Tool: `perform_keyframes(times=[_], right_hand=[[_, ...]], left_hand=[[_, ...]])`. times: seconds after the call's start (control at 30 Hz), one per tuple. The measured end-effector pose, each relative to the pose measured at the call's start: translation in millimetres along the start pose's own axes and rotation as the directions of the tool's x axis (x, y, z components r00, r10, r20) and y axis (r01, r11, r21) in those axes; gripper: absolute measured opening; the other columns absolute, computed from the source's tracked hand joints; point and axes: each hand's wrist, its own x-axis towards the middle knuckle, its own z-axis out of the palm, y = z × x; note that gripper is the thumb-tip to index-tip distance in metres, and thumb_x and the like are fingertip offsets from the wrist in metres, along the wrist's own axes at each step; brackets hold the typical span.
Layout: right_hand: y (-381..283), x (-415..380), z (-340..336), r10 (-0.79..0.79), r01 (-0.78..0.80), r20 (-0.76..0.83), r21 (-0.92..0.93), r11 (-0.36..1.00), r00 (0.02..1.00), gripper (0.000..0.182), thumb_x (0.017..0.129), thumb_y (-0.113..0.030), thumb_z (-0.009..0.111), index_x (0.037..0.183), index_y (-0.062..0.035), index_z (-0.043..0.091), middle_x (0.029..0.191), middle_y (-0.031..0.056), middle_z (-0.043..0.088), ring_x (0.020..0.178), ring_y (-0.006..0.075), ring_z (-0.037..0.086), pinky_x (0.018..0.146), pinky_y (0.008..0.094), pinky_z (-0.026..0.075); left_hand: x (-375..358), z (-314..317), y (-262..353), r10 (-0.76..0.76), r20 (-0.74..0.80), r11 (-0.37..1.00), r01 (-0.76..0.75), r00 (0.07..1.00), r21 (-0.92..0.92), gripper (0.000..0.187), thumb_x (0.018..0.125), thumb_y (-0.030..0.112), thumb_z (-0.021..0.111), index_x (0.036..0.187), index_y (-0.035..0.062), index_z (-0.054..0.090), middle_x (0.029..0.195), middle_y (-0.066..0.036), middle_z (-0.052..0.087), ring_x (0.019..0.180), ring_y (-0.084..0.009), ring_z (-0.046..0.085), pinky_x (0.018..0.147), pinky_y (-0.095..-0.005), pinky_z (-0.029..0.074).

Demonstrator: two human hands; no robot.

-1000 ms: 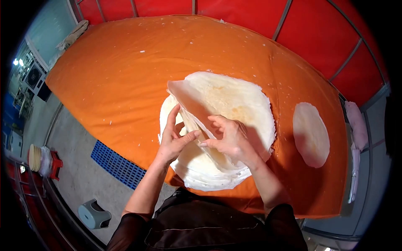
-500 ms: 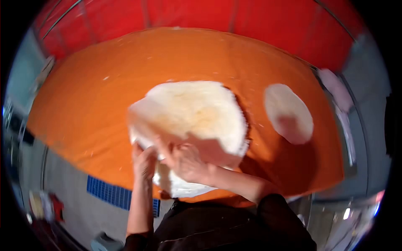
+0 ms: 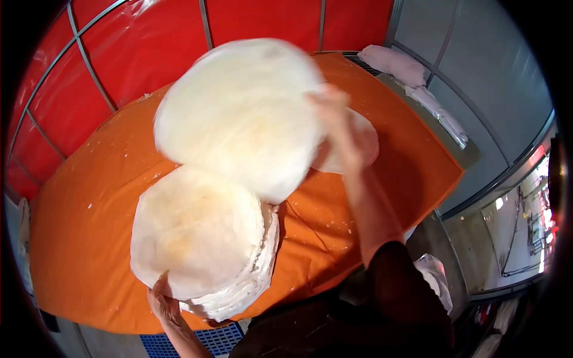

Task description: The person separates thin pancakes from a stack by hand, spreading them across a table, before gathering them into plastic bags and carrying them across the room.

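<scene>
A tall stack of thin round flatbreads (image 3: 197, 230) sits near the table's front, pale with light brown patches. My left hand (image 3: 162, 301) is at its near left edge, thumb on top and the other fingers partly hidden; it pinches the rim of the top sheet. Away from me, my right hand (image 3: 334, 116), blurred by motion, grips the right edge of a large loose flatbread (image 3: 239, 113). That sheet is raised and spread out beyond the stack, its near edge overlapping the stack's far side. A smaller flatbread (image 3: 363, 143) lies partly hidden behind my right hand.
An orange cloth (image 3: 89, 238) with white crumbs covers the table. Red panels (image 3: 256, 21) on a metal frame rise behind it. A pinkish bag (image 3: 394, 64) and a clear plastic roll (image 3: 439, 113) lie at the far right. A blue mat (image 3: 221, 339) is on the floor.
My hands, together at the stack's near left edge before, have parted. The right has swung far and to the right with a flatbread; the left stays at the stack. The view has turned right.
</scene>
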Motion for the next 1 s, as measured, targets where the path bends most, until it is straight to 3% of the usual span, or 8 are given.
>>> perform_keyframes(times=[0.17,0.27,0.33,0.43,0.63,0.77,0.83,1.0], right_hand=[[96.6,43.3,-205.0,-0.198,0.197,-0.331,-0.037,0.980,0.923,0.027,0.080,-0.011,0.056,0.102,0.0040,0.055,0.089,0.0084,0.059,0.079,0.0156,0.055,0.069,0.0277,0.043],[124.9,28.9,-258.1,-0.012,-0.329,-0.463,-0.648,0.687,0.886,0.028,0.079,-0.014,0.058,0.101,0.0027,0.053,0.089,0.0090,0.059,0.077,0.0162,0.055,0.067,0.0288,0.044],[115.8,19.2,-228.1,-0.020,-0.316,-0.357,-0.852,0.418,0.934,0.030,0.077,-0.016,0.059,0.100,0.0018,0.052,0.089,0.0093,0.058,0.075,0.0167,0.056,0.066,0.0296,0.045],[68.4,-19.9,-103.8,0.092,0.013,0.114,-0.693,0.721,0.989,0.032,0.076,-0.019,0.061,0.099,0.0004,0.050,0.089,0.0099,0.058,0.072,0.0173,0.056,0.064,0.0307,0.046],[-45.5,-176.1,109.0,0.007,-0.066,0.924,0.020,0.998,0.382,0.103,0.052,-0.029,0.082,0.131,-0.0016,0.021,0.122,0.0205,0.041,0.114,0.0259,0.042,0.090,0.0381,0.039],[-31.0,-201.8,161.0,-0.089,0.026,0.905,0.086,0.996,0.416,0.081,0.059,-0.027,0.079,0.121,0.0055,0.038,0.115,0.0205,0.048,0.105,0.0256,0.049,0.087,0.0336,0.041],[-41.8,-175.1,156.2,0.199,-0.634,0.980,-0.147,0.760,0.012,0.056,0.066,-0.023,0.074,0.107,0.0062,0.050,0.100,0.0149,0.057,0.090,0.0179,0.056,0.076,0.0278,0.046],[-45.5,-203.7,159.4,0.091,-0.162,0.928,-0.034,0.986,0.361,0.024,0.077,-0.016,0.061,0.090,0.0022,0.054,0.073,0.0108,0.061,0.065,0.0121,0.058,0.056,0.0272,0.046]], left_hand=[[-17.4,2.9,15.4,-0.076,0.253,0.953,0.144,0.965,-0.265,0.053,0.064,-0.003,0.048,0.116,-0.0037,0.041,0.113,-0.018,0.049,0.105,-0.0297,0.048,0.091,-0.0465,0.039],[-6.0,-22.0,20.8,-0.029,0.468,0.972,0.135,0.883,-0.195,0.055,0.068,-0.003,0.051,0.121,-0.0011,0.037,0.117,-0.017,0.045,0.110,-0.0285,0.043,0.095,-0.0447,0.034],[-9.2,-2.5,23.5,0.008,0.432,0.996,0.032,0.902,-0.086,0.056,0.072,-0.001,0.054,0.124,-0.0007,0.033,0.120,-0.016,0.043,0.111,-0.0277,0.042,0.095,-0.0423,0.033],[-0.9,33.4,24.6,0.040,0.324,0.985,-0.091,0.945,0.144,0.056,0.080,0.006,0.055,0.128,0.0003,0.026,0.121,-0.015,0.042,0.108,-0.0250,0.045,0.091,-0.0372,0.037],[21.0,64.7,15.0,0.179,0.199,0.910,-0.239,0.963,0.338,0.063,0.073,0.000,0.062,0.126,0.0032,0.029,0.106,-0.009,0.048,0.092,-0.0181,0.051,0.079,-0.0303,0.044],[10.7,80.6,19.9,0.202,0.219,0.953,-0.243,0.955,0.181,0.062,0.069,0.000,0.068,0.121,0.0039,0.034,0.107,-0.008,0.050,0.097,-0.0192,0.051,0.082,-0.0315,0.046],[8.7,82.2,22.8,0.188,0.222,0.965,-0.222,0.957,0.139,0.062,0.067,-0.002,0.069,0.119,0.0034,0.035,0.107,-0.010,0.052,0.097,-0.0204,0.053,0.081,-0.0326,0.047],[8.9,72.8,23.5,0.106,0.218,0.980,-0.139,0.970,0.143,0.059,0.066,-0.005,0.068,0.117,0.0017,0.038,0.105,-0.011,0.053,0.095,-0.0211,0.054,0.081,-0.0325,0.047]])
